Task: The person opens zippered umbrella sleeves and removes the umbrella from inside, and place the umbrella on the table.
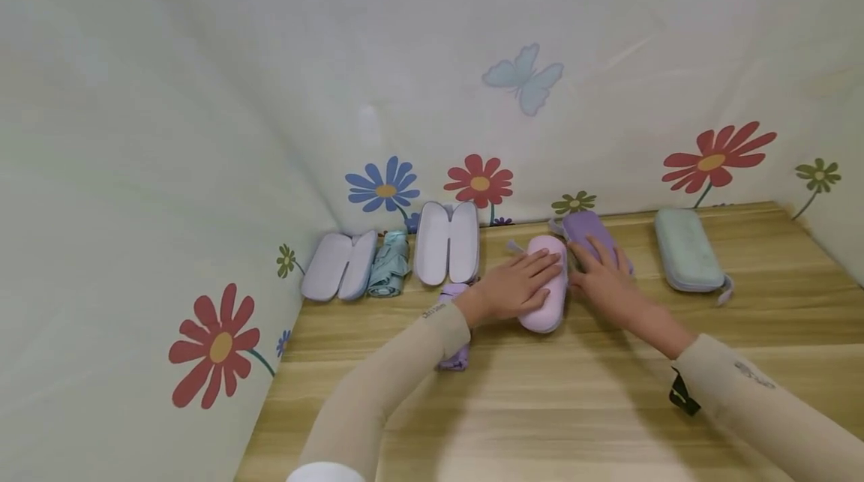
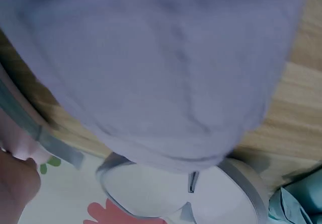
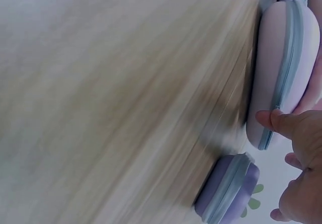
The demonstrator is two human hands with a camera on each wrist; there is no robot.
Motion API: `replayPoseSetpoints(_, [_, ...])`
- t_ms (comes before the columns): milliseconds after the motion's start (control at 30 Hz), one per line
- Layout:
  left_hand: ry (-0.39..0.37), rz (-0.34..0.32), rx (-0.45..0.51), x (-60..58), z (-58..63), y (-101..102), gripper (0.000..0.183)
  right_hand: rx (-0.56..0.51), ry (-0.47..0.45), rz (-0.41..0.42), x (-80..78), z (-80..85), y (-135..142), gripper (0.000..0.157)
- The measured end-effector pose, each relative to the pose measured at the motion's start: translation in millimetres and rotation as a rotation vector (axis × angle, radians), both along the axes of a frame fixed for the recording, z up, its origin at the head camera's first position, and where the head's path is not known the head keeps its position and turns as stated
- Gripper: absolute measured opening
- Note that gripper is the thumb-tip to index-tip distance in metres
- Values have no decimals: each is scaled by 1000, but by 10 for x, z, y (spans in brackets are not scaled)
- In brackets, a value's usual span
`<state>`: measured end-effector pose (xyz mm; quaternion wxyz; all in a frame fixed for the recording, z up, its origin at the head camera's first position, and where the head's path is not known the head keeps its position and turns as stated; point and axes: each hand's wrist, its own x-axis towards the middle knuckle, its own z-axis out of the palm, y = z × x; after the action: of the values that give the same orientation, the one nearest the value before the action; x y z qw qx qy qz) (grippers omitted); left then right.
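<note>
Case (image 1: 543, 317), pale pink and rounded, lies on the wooden table (image 1: 574, 407) between the two hands, a grey zip (image 3: 289, 73) running along its side; the left hand (image 1: 516, 288) rests on its top, fingers fairly straight and laid across it; the right hand (image 1: 604, 283) is at its other side, thumb and forefinger pinched together at the zip; just beyond the right hand lies a purple case (image 1: 589, 231), closed; farther to the right, well apart, lies a mint case (image 1: 688, 249) with a loop at its near end; a lavender bundle (image 1: 459, 358) lies partly hidden under the left forearm; behind it a white-lined case (image 1: 432, 249) lies spread open near the wall (image 1: 236, 55); to its left come a teal bundle (image 1: 390, 264) and a second opened case (image 1: 327, 264); a dark object (image 1: 683, 394), too small to identify, shows beside the right sleeve (image 1: 763, 392); flowers and a pale blue butterfly (image 1: 526, 79) decorate the wall.
</note>
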<state>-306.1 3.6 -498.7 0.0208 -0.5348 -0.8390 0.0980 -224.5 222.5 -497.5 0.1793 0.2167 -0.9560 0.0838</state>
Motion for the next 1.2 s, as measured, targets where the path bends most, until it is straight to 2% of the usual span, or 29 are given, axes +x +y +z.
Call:
replayPoseSetpoints(167, [16, 151, 55, 61, -35, 60, 60, -2, -15, 12, 10, 30, -20, 6])
replayPoseSetpoints(300, [7, 244, 71, 104, -2, 136, 61, 9, -32, 12, 55, 30, -5, 4])
replayPoseSetpoints(433, [4, 300, 74, 144, 67, 198, 62, 5, -32, 11, 106, 17, 24, 4])
replayPoseSetpoints(600, [30, 343, 121, 162, 114, 260, 59, 1, 9, 11, 138, -6, 64, 8])
replayPoseSetpoints(733, [30, 328, 97, 130, 120, 275, 59, 1, 24, 9, 138, -42, 98, 10])
replayPoseSetpoints(967, [25, 218, 7, -36, 180, 183, 56, 28, 37, -24, 128, -10, 140, 8])
replayPoseSetpoints(1200, [-27, 162, -59, -131, 284, 61, 55, 7, 64, -68, 103, -27, 208, 7])
